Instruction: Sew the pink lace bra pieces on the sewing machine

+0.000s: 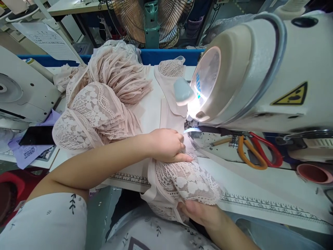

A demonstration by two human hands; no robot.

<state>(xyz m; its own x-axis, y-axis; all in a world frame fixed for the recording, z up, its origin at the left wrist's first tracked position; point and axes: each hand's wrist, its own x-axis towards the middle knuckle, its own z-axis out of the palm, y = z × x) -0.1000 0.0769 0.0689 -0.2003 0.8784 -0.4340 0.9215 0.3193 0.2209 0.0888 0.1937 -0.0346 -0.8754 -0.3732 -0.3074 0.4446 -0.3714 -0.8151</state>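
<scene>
A pale pink lace bra piece (187, 182) hangs over the front edge of the white table, below the needle area of the sewing machine (241, 69). My left hand (169, 146) is closed on its upper part, fingers curled close to the presser foot and thumb lying across the lace. Lower down, my right hand (199, 211) grips the hanging edge, its fingers partly hidden by the fabric. A smooth pink panel (170, 92) with a lace tip lies flat behind the left hand. The needle tip itself is hidden.
A heap of lace bra pieces (104, 93) lies at the left. Orange-handled scissors (251, 154) and red-handled scissors (269, 149) rest under the machine arm. A ruler strip (270, 207) follows the table's front edge. A black phone (37, 135) and a fan (151, 24) are farther off.
</scene>
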